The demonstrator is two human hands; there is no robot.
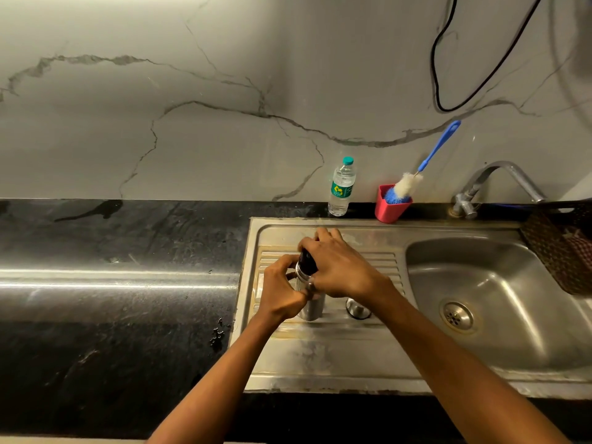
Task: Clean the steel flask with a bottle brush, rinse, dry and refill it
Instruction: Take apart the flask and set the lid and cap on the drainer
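A pale marble wall (224,91) with grey veins fills the upper half of the view, and a black cable (448,59) loops down it at the right. Below runs a dark stone counter (112,283), into which a steel sink (480,357) is set, its ribbed draining board on the left and its basin with a round drain (456,316) on the right. A curved tap (493,181) rises behind the basin. A dark woven basket (557,251) sits at the basin's far right edge.

The steel flask (310,307) stands on the draining board, near its middle. Its long axis runs close to upright, base on the ribs and its dark top end (307,261) pointing up and leaning slightly away toward the wall. The left hand (282,288) curls round the flask's body just below the neck. The right hand (336,261) wraps over the dark top end, fingers curled round it. A small round steel piece (357,307) lies on the board just right of the flask, partly hidden by the right wrist.

At the back edge, a red cup (390,208) holds a bottle brush (416,174), bristles down, its blue handle slanting up to the right. Left of the cup stands a plastic water bottle (342,187) with a green cap, upright.
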